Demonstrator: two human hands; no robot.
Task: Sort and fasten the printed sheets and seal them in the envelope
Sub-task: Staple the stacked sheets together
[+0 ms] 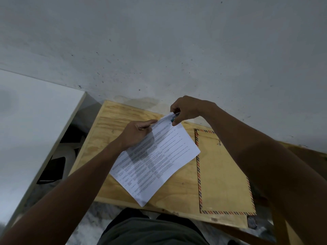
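White printed paper sheets (155,161): left hand (136,135) grips their far left edge above pale plywood table (109,121). Right hand (187,110) pinches small green-tipped fastener (173,119) onto far corner. Tan kraft envelope with striped border (223,174): flat, right.

No word, number or brand can be read anywhere. The printed sheets (155,160) carry dense lines of small dark type set in columns and table-like blocks, running from just below the left fingers (150,123) down to the sheets' near corner, but every line is too small and soft to make out. Near the right fingers (174,123), at the pinched top corner, the print is equally unreadable. The brown envelope (224,174), lying on the worktop (106,124) to the right of both hands, bears no legible writing; only a border of slanted red and dark stripes runs around its edge.
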